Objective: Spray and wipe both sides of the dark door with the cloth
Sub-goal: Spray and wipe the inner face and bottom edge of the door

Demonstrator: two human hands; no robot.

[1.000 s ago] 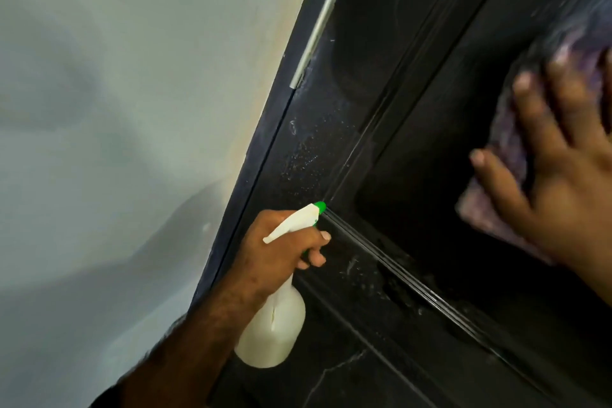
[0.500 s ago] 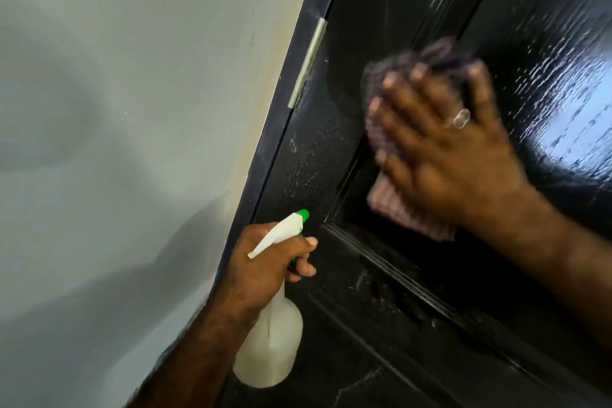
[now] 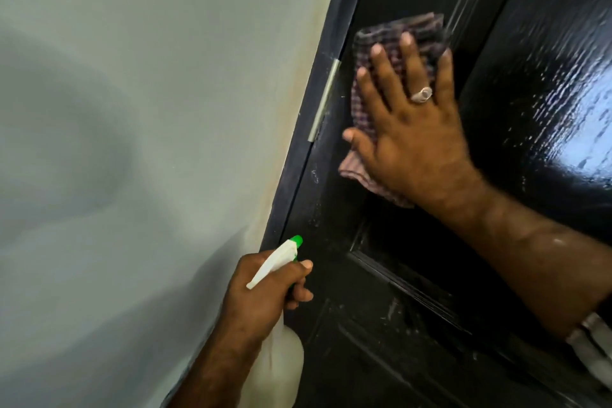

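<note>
Here the dark door (image 3: 414, 325) was a glossy black slab with raised panel mouldings, its lacquer rippled like orange peel where light glared off the upper right. Pale droplets and streaks speckled the stile near the hinge edge and the rail lower down. A slim brushed-metal hinge (image 3: 326, 99) ran along the seam between the door and its matte dark frame (image 3: 308, 129), and left of that stood a smooth, pale grey-green wall (image 3: 132, 142), faintly yellowed beside the frame.

The cloth (image 3: 397, 31) was a thin woven piece in a small purple-and-pale check, soft and crumpled, spread flat on the door's left stile just beside the hinge. The right hand (image 3: 410, 132) lay on top of it, palm down, fingers straight and splayed, thumb stretched out toward the frame, pressing the fabric to the wood rather than clutching it. A chunky ring (image 3: 422, 94) sat on one finger, and the forearm reached in from the lower right.

The left hand (image 3: 261, 295) was curled round the neck of a spray bottle (image 3: 281, 368), a rounded, translucent white plastic body with a white trigger head and green nozzle aimed at the door's edge, fingers wrapped at the trigger.
</note>
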